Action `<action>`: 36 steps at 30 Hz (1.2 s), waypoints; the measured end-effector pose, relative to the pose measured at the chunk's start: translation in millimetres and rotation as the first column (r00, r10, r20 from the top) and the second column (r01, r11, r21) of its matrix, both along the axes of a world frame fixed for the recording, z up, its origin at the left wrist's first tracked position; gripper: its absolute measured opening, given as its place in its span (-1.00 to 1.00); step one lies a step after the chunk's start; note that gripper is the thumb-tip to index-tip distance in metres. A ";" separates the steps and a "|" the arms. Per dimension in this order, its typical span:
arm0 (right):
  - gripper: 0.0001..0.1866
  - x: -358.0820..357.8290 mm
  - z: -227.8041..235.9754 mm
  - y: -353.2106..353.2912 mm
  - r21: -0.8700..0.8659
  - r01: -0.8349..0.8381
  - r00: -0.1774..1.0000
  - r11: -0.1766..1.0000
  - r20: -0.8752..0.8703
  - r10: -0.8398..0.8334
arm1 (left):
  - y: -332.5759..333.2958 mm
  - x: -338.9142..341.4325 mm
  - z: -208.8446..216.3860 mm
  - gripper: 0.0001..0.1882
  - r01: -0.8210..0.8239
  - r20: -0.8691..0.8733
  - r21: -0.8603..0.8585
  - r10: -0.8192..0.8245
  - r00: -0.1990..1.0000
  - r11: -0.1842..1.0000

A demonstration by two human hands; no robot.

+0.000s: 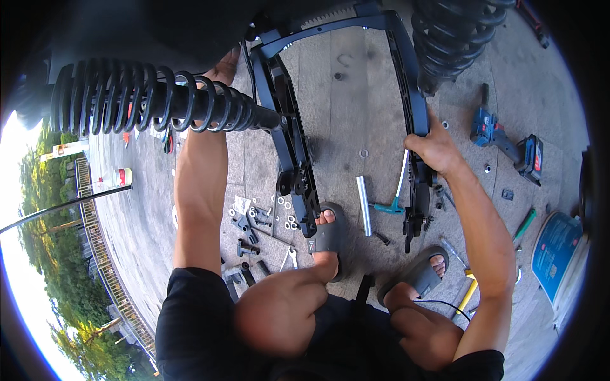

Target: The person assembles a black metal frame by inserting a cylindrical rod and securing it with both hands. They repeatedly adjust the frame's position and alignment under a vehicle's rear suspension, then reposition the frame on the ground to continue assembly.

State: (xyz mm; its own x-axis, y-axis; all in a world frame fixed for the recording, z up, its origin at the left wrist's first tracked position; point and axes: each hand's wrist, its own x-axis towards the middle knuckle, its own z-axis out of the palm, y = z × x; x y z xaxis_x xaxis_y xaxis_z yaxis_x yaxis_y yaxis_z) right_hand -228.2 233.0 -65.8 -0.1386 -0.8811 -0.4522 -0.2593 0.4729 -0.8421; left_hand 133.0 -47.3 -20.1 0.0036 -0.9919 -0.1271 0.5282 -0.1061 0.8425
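Note:
A black U-shaped metal swingarm [340, 26] hangs in front of me, its two arms pointing toward my feet. My right hand [438, 147] is closed around its right arm, thumb on the inner side. My left hand [223, 67] reaches up behind a black coil-spring shock absorber [152, 98], which joins the swingarm's left arm. Spring and dark bodywork hide the left fingers. Another coil-spring shock absorber [454, 38] stands at upper right. Below my right hand is a teal-handled T-shaped hex key [389, 207], its shaft tip close to the thumb.
On the paving lie a silver tube [363, 206], an open-ended wrench [290, 256], several washers and bolts, and black brackets [244, 230]. A blue cordless power tool [505, 141] lies right, near a blue-labelled bucket [556, 254]. A yellow-handled hammer [467, 295] is beside my right foot.

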 end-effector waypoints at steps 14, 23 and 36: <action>-0.06 -5.6 12.8 -4.8 0.032 -0.040 0.991 0.999 0.125 0.036 | 278.9 -98.8 116.5 -0.68 0.692 0.972 -0.108 0.223 -0.079 0.714; -0.12 -9.0 8.1 -7.0 0.017 -0.066 0.993 0.998 0.098 0.064 | 98.8 -192.6 86.5 -0.53 0.198 0.401 0.439 0.006 -0.916 0.876; -0.07 -10.9 10.4 -8.0 0.037 -0.064 0.988 0.997 0.143 0.058 | 82.9 -170.7 65.5 -0.67 0.352 0.281 0.306 0.270 -0.921 0.884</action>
State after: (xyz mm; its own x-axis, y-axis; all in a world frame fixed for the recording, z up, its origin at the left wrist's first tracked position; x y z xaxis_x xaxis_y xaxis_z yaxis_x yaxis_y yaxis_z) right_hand -239.1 225.1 -55.4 -0.0167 -0.8661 -0.4996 -0.1680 0.4950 -0.8525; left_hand -37.6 35.7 45.4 -0.3317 -0.9246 -0.1871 -0.6636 0.3696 -0.6504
